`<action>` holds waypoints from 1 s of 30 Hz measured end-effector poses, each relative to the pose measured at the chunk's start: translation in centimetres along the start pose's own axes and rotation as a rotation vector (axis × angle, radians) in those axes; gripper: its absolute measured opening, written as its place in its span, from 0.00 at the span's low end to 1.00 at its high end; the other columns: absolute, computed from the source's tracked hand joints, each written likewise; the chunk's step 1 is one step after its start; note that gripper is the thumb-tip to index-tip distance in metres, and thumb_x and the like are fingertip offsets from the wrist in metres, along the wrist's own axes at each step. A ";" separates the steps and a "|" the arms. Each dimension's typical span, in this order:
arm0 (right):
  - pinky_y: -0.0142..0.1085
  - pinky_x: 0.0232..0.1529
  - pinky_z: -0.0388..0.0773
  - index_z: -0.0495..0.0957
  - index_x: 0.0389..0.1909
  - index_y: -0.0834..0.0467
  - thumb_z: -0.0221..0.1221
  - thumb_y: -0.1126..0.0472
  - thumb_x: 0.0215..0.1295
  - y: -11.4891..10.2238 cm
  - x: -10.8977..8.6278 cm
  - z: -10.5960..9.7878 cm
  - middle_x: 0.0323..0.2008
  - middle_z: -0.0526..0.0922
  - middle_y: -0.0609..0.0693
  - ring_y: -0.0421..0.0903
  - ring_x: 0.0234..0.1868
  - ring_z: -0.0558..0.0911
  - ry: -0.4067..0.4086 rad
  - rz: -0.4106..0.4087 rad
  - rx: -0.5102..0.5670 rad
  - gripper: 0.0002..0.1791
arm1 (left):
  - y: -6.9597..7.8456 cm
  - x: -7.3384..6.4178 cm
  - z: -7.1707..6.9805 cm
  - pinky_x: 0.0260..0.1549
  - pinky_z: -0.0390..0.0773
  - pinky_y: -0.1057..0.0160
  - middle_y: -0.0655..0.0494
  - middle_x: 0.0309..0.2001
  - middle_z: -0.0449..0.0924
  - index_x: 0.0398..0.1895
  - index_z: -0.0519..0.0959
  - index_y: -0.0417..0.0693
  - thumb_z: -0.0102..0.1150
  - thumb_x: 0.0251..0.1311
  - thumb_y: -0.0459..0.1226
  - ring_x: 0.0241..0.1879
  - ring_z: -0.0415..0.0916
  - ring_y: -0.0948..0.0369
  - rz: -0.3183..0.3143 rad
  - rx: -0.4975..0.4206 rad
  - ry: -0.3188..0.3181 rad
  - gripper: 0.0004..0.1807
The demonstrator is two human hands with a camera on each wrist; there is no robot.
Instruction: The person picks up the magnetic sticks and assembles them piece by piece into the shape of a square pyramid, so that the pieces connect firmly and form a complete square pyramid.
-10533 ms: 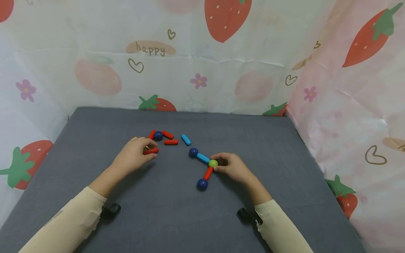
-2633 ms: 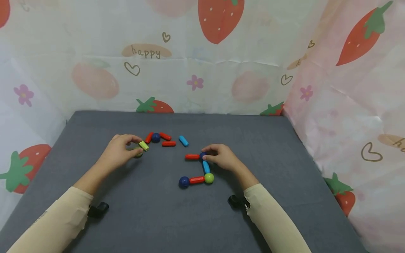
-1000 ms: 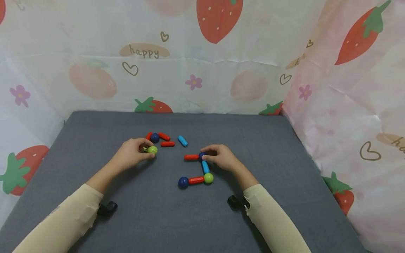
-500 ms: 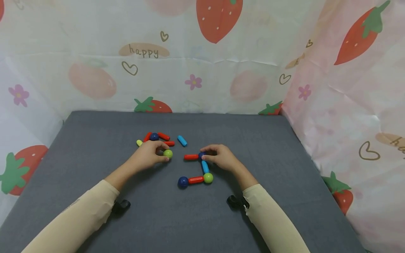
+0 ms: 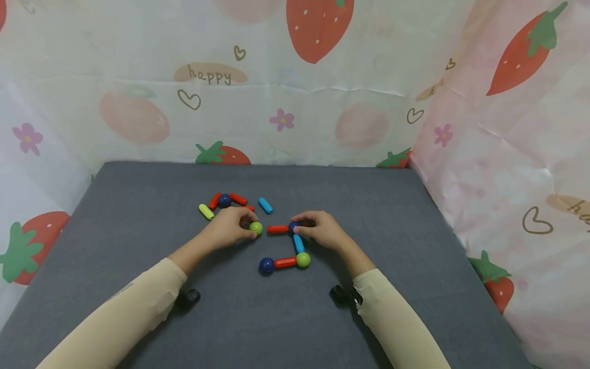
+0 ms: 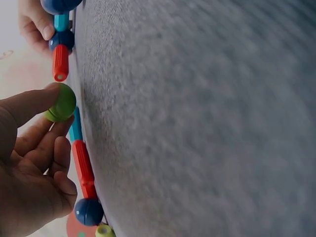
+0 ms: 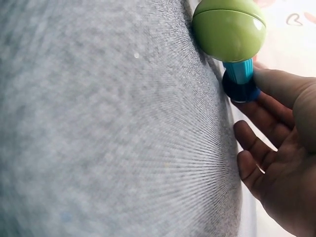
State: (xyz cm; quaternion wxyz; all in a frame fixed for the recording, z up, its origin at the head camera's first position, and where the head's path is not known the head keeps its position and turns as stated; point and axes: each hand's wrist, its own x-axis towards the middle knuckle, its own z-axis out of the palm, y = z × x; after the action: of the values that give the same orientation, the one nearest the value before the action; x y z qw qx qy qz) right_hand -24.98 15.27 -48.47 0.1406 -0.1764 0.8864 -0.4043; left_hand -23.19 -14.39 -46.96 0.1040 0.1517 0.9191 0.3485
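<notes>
A green ball (image 5: 256, 228) is pinched between the thumb and fingers of my left hand (image 5: 227, 228). Just to its right, with a small gap, points the free end of a red rod (image 5: 278, 229). That rod joins a dark blue ball (image 5: 294, 227), which my right hand (image 5: 325, 230) pinches at the corner of a linked chain. From there a light blue rod (image 5: 298, 243) runs to a second green ball (image 5: 303, 260). Another red rod (image 5: 285, 262) links it to a dark blue end ball (image 5: 266, 265). The right wrist view shows the green ball in front of the pinched blue one.
Behind my left hand lie a yellow-green rod (image 5: 206, 211), a dark blue ball (image 5: 224, 200) between two red rods, and a third red rod partly hidden by the hand. A loose light blue rod (image 5: 265, 205) lies to their right. Grey cloth covers the table (image 5: 369, 215).
My left hand first handled a red rod, later a yellow-green rod, now left behind; it has carried the green ball rightward. The chain turned and gained a red rod; my right hand now stays still.
</notes>
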 end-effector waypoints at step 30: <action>0.41 0.48 0.77 0.84 0.59 0.46 0.65 0.50 0.70 -0.2 0.1 0.0 0.56 0.84 0.45 0.44 0.49 0.79 0.003 -0.004 -0.003 0.18 | 0.8 0.3 1.0 0.53 0.77 0.51 0.57 0.45 0.85 0.50 0.84 0.51 0.77 0.57 0.43 0.47 0.78 0.57 -0.014 0.024 -0.052 0.18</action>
State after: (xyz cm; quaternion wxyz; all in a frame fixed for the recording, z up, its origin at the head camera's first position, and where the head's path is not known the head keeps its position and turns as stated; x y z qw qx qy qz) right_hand -25.00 15.10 -48.36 0.1385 -0.1777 0.8868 -0.4035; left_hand -23.07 -13.13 -47.21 0.1287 0.1555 0.9212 0.3328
